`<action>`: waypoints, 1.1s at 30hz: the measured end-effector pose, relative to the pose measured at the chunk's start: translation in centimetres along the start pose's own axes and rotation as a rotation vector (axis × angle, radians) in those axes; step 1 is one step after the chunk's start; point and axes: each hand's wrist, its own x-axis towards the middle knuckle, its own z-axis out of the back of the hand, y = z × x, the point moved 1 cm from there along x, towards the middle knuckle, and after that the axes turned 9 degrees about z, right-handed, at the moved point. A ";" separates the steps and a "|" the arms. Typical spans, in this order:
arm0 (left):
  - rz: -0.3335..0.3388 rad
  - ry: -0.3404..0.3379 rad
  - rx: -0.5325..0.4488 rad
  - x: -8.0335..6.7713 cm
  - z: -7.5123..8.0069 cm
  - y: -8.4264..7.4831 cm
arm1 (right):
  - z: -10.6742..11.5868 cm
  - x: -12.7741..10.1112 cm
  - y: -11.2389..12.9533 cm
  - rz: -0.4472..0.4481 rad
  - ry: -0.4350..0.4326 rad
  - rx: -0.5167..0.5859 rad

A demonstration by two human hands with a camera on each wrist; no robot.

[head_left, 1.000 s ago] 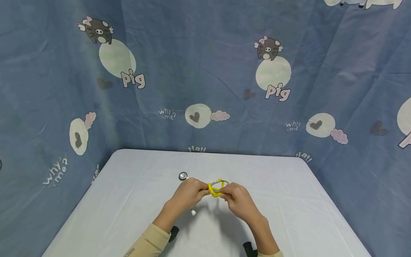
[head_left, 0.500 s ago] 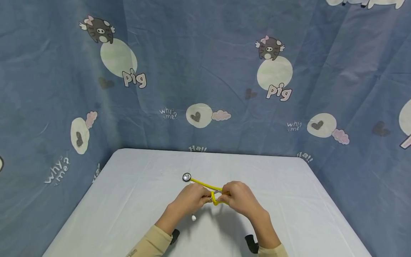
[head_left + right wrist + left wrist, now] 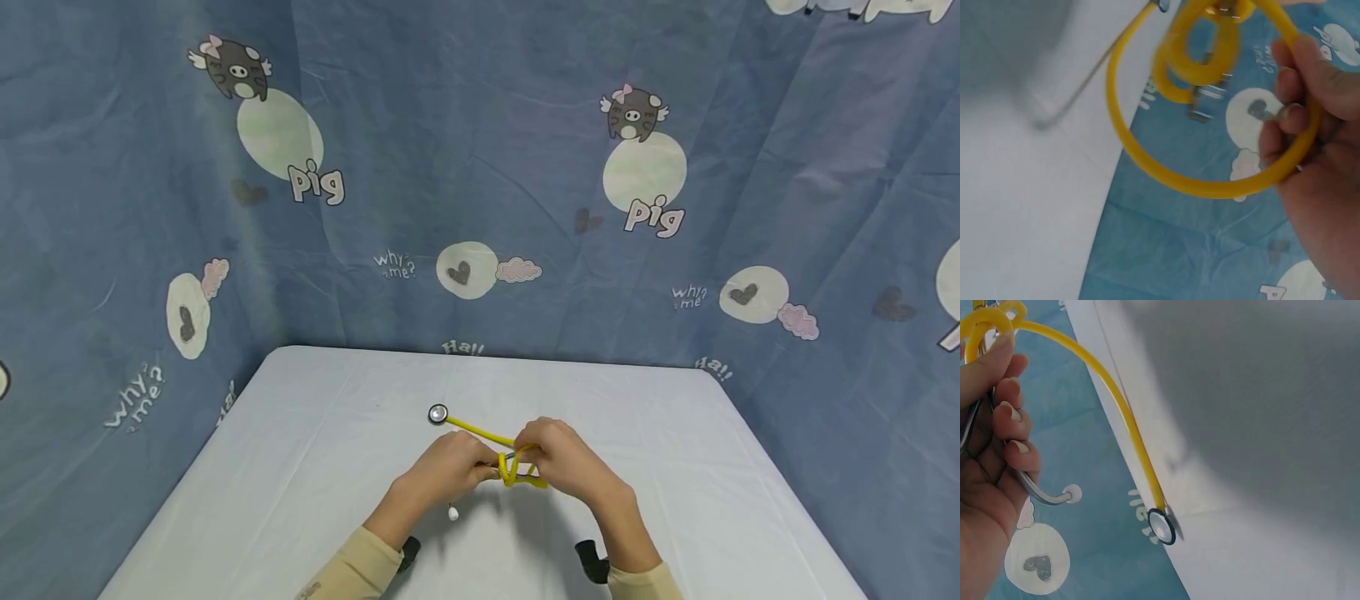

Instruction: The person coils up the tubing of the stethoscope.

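Note:
A stethoscope with yellow tubing [image 3: 480,431] is held between both hands over the table. My left hand [image 3: 448,468] grips its metal ear tubes [image 3: 1040,494], and a white ear tip [image 3: 1073,493] sticks out below the fingers. Yellow loops [image 3: 508,471] wrap around the metal part beside the left fingertips. Fingers of my right hand [image 3: 564,463] curl round the tubing; in the right wrist view a wide loop [image 3: 1194,187] swings out from that hand. The chest piece [image 3: 438,413] hangs at the tube's end, up and left of the hands.
A white-covered table [image 3: 637,433] lies under the hands. Blue curtain [image 3: 480,167] with pig prints stands behind it and at the sides. Dark wrist-camera mounts [image 3: 592,562] sit by the forearms.
The right hand has worked the yellow tubing around the metal part, making more loops. The tube to the chest piece has come into sight, and the chest piece has shifted slightly right.

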 end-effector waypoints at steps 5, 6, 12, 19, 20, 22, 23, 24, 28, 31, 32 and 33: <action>-0.037 -0.001 -0.003 0.0 0.5 -0.2 | -0.2 0.0 -0.2 0.046 -0.080 -0.042; -0.046 -0.001 -0.004 0.1 0.6 -0.2 | -0.2 0.0 -0.3 0.054 -0.091 -0.040; -0.104 -0.013 -0.015 -0.1 1.1 -0.4 | 0.0 0.4 -0.7 0.068 -0.102 0.046; -0.174 -0.046 0.004 0.0 1.4 -0.4 | 0.0 0.8 -1.6 0.039 -0.067 0.198; -0.177 -0.044 0.000 0.0 1.4 -0.4 | 0.0 0.9 -1.8 0.032 -0.060 0.223; -0.178 -0.039 -0.008 0.0 1.4 -0.4 | -0.1 1.0 -2.0 0.020 -0.049 0.261; -0.179 -0.039 -0.010 -0.1 1.4 -0.4 | -0.1 1.1 -2.2 0.018 -0.045 0.276; -0.181 -0.042 -0.013 -0.1 1.4 -0.4 | -0.2 1.1 -2.3 0.015 -0.044 0.293; -0.199 -0.076 -0.027 -0.2 1.6 -0.5 | -0.1 1.1 -2.7 0.010 -0.053 0.350; -0.213 -0.101 -0.040 -0.3 1.9 -0.5 | -0.1 1.0 -3.2 -0.010 -0.052 0.416; -0.216 -0.106 -0.044 -0.3 2.0 -0.6 | 0.0 0.9 -3.3 -0.018 -0.045 0.438; -0.217 -0.107 -0.047 -0.3 2.0 -0.6 | 0.0 0.9 -3.5 -0.023 -0.038 0.458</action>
